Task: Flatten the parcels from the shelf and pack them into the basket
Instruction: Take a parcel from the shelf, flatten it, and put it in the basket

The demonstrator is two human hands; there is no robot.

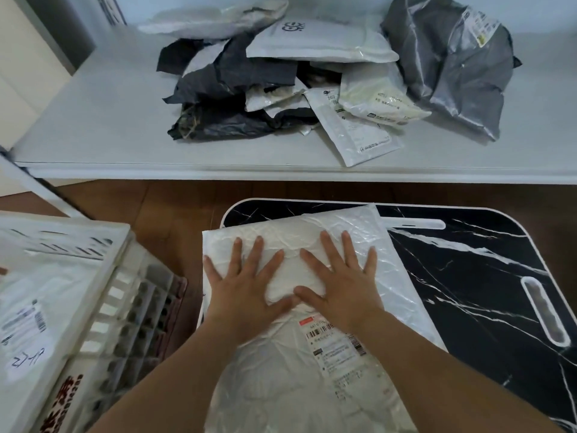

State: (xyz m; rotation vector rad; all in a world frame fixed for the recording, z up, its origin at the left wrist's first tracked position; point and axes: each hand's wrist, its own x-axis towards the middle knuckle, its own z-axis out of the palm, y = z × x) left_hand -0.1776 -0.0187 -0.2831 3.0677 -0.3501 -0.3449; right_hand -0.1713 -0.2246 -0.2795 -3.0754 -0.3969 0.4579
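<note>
- Both hands flat, nothing gripped: left hand (246, 292) and right hand (340, 285) lie palm-down with fingers spread and straight, thumbs almost meeting, pressing on the crinkled white plastic mailer parcel (281, 370)
- Parcel lies on the black marble-patterned tray table with white rim (468, 276), near the viewer, its left edge hanging past the table's left side; printed shipping label with barcode (337, 345) faces up, just below the right palm
- Step in hand, judged: flattening; a raised lump shows between the two palms, so air or contents not yet pressed out
- White slatted plastic basket (118, 276) stands to the left of the table; at least one white labelled parcel (37, 307) already lies inside
- White shelf (93, 120) beyond the table carries a heap of black, white and grey plastic mailers (281, 82); much of the task remains
- Next move, judged: push outward from the lump toward the open edges; then grasp the parcel by its edges and carry it left into the basket, laid flat on the one there
</note>
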